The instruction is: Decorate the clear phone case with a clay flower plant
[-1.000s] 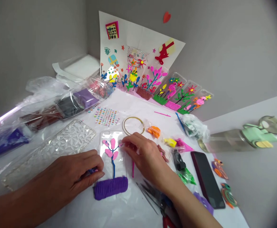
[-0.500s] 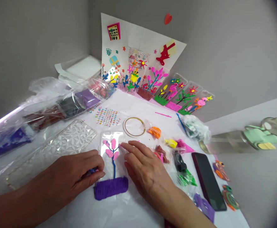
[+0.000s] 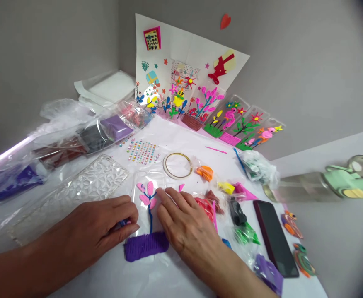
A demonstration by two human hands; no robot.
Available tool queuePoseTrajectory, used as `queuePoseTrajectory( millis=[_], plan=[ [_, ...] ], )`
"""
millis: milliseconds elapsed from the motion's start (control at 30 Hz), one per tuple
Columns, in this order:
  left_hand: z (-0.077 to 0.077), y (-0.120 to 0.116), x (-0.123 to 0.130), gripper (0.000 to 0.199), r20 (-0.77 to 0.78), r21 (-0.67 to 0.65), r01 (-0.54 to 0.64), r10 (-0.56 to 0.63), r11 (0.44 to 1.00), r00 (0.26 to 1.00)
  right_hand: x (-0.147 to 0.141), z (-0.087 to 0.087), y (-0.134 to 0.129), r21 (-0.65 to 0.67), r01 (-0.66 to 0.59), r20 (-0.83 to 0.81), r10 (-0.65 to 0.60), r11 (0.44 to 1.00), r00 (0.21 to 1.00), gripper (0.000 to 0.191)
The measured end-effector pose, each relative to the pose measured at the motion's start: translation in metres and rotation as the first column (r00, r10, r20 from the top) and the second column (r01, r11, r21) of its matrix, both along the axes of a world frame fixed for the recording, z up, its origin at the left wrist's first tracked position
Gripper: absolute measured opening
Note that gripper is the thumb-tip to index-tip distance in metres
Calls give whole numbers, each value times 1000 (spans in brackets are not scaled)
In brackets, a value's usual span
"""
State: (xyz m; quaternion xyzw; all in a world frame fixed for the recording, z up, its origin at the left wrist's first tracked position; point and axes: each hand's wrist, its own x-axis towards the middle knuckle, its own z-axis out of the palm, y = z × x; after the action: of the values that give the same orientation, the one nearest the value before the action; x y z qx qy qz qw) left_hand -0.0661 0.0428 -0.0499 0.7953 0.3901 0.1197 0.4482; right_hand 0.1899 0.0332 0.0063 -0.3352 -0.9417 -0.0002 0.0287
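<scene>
A clear phone case (image 3: 139,225) lies flat on the white-covered table, with a purple clay base (image 3: 146,246), a blue clay stem (image 3: 151,219) and pink clay petals (image 3: 150,188) on it. My left hand (image 3: 107,225) is closed at the case's left edge. A small blue lump (image 3: 121,224) shows between its thumb and curled fingers, mostly hidden. Over the right side of the case lies my right hand (image 3: 181,219), fingers stretched out. Its index fingertip touches the end of a blue twig near the petals; the case's right edge is partly covered by this hand.
Bagged clay (image 3: 204,172) and a dark phone (image 3: 276,238) are on the right. A textured clear case (image 3: 97,182), rhinestones (image 3: 142,151) and a bangle (image 3: 165,169) lie left and behind. Decorated cases (image 3: 228,116) lean at the back; a bottle (image 3: 306,186) is at far right.
My right hand has shifted slightly left and lower over the case, its fingertip pressing at the twig's end. My left hand has stayed almost still. The view has tilted slightly.
</scene>
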Motion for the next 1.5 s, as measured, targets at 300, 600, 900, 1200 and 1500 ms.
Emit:
queuePoseTrajectory(
  millis=[300,600,900,1200,1500],
  plan=[
    [7,2,1,38,-12,12,-17,17,1000,1000,8,12,9,-333,222,-443,-360,916,821,14],
    [12,1,2,38,40,40,-56,54,998,998,49,44,-12,-239,384,-282,-442,892,852,25],
    [11,3,1,45,-40,40,-59,60,997,997,69,48,-73,-233,487,-135,-524,842,841,26],
    [15,-2,5,45,-96,30,78,-75,996,993,51,15,-117,-175,447,-30,-459,877,888,17],
    [38,-4,4,37,101,-297,198,-175,934,979,53,4,-111,162,530,19,-540,832,842,24]
  ],
)
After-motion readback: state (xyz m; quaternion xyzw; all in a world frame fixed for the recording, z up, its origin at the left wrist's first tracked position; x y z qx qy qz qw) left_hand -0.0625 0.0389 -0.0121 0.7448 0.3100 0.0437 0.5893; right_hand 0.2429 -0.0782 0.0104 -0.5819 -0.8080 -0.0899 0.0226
